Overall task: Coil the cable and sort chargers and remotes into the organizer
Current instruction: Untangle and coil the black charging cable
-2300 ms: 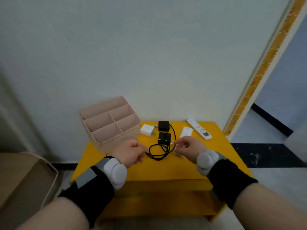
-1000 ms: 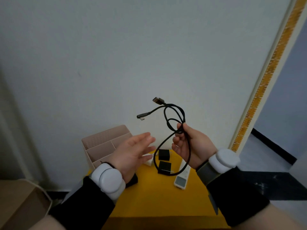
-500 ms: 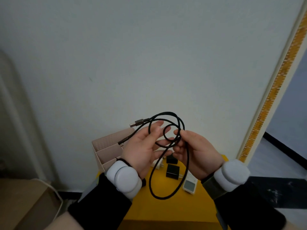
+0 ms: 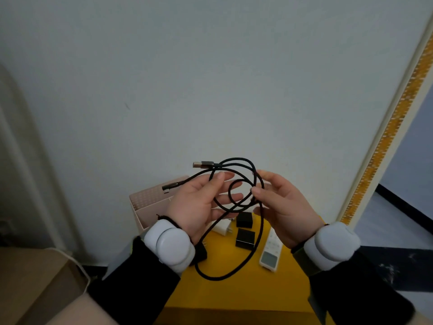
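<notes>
I hold a black cable (image 4: pixel 237 174) up in the air in loose loops, above the yellow table (image 4: pixel 234 294). My left hand (image 4: pixel 199 205) pinches one strand near the USB plug, and my right hand (image 4: pixel 281 207) grips the crossing of the loops. One long loop hangs down to about table height. Behind my left hand stands the pink organizer (image 4: pixel 150 200), partly hidden. On the table lie two black chargers (image 4: pixel 244 238), a white charger (image 4: pixel 222 227) and a white remote (image 4: pixel 270 252).
A grey wall rises straight behind the table. A door frame with an orange patterned strip (image 4: pixel 386 137) runs up the right side. A cardboard box (image 4: pixel 35 285) sits low at the left, beside the table.
The cable has been lifted off the table. My left hand, open a second ago, has closed on a strand, and both hands now hold the loops together.
</notes>
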Tool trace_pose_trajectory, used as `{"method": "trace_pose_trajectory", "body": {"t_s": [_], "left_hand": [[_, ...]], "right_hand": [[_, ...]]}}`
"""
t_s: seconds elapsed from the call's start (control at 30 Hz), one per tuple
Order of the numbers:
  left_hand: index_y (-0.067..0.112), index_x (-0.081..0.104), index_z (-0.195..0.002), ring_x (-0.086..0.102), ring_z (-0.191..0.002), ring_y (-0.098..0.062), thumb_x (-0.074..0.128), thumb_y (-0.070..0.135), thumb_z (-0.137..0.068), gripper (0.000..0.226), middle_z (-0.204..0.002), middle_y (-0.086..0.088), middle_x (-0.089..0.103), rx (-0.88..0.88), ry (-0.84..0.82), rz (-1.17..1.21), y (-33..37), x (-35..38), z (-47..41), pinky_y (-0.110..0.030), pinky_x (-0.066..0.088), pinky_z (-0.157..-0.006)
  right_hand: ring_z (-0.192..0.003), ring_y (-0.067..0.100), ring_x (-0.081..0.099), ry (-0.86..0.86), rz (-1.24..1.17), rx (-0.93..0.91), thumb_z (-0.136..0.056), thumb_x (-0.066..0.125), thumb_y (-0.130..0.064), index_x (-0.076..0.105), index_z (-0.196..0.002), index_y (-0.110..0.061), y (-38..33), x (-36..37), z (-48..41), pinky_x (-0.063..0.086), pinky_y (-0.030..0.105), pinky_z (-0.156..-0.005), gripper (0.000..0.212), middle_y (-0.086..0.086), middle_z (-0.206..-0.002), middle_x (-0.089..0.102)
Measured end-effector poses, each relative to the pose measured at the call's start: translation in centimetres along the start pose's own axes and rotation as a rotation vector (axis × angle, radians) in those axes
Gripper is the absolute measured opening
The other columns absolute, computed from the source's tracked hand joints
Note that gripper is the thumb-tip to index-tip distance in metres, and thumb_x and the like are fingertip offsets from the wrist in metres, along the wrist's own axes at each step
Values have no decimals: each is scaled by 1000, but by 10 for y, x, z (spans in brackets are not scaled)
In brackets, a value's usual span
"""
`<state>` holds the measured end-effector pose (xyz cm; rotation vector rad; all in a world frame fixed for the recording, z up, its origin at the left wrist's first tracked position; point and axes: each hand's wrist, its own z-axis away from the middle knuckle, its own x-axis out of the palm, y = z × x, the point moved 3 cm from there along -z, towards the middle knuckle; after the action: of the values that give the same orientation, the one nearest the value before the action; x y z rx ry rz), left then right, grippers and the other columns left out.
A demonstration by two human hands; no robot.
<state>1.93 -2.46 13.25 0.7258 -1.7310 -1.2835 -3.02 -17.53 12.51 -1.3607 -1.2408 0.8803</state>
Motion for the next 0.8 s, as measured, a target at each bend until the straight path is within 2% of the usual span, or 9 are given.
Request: {"method": "trace_pose_trajectory", "body": {"t_s": [0.07,0.1,0.2,0.3,0.43,0.5,0.57,0.7,0.8], "left_hand": [[15,66,-101,72,-85,-18,50,28,-93,23,-98,-4,74,-8,3,-84,-1,0,-1,-35,59,-63],[15,67,-100,72,-84,-17,50,28,-93,23,-97,-3,74,-15,1,-137,-2,1,-1,-35,60,-64],[14,67,-99,72,-80,-15,50,28,-93,23,-94,0,74,-36,-29,-249,-4,5,-2,-36,59,-64],[14,68,-100,73,-81,-17,49,28,-93,25,-96,-2,75,-68,-47,-219,-5,4,-4,-40,58,-67],[10,68,-97,72,-74,-21,47,29,-93,28,-96,-9,75,-142,-49,-30,-4,-2,-8,-36,57,-65],[9,66,-97,71,-69,-20,45,29,-94,30,-92,-11,75,-170,-64,53,-1,-4,-11,-36,57,-65],[9,64,-97,71,-67,-20,43,30,-95,30,-89,-11,75,-176,-78,117,1,-5,-12,-37,58,-65],[9,62,-98,72,-68,-20,43,32,-94,30,-91,-9,75,-149,-80,211,2,-3,-13,-40,58,-63],[11,60,-100,72,-72,-18,40,34,-95,31,-92,-6,75,-104,-82,269,6,-3,-14,-41,58,-67]], "right_hand": [[-93,20,65,69,152,-87,-66,77,-29,60,-112,-35,-7,-2,-4,53,33,-81,50,6,-104,65],[-95,19,64,81,246,-140,-65,78,-32,60,-111,-39,-12,-1,-6,53,32,-84,50,4,-104,64],[-83,8,66,45,477,-228,-68,80,-27,67,-97,-35,-22,6,-11,53,25,-78,33,-7,-87,69],[-68,3,66,65,534,-194,-74,75,-21,71,-81,-29,-25,9,-15,52,19,-69,11,-9,-72,71],[-56,13,57,22,139,-17,-81,66,-11,70,-76,-16,-17,3,-17,50,28,-60,8,-4,-59,64],[-53,10,53,-20,-41,46,-81,61,-8,68,-77,-10,-13,1,-18,49,24,-54,9,-2,-58,62],[-50,7,52,-59,-171,65,-74,61,-10,68,-82,-8,-10,0,-17,49,21,-51,11,-1,-59,62],[-48,6,50,-111,-279,51,-70,60,-12,74,-86,-9,-9,0,-17,49,21,-52,21,-2,-59,62],[-48,7,52,-108,-311,35,-62,68,-16,75,-84,-9,-9,-1,-19,50,23,-51,24,0,-61,65]]}}
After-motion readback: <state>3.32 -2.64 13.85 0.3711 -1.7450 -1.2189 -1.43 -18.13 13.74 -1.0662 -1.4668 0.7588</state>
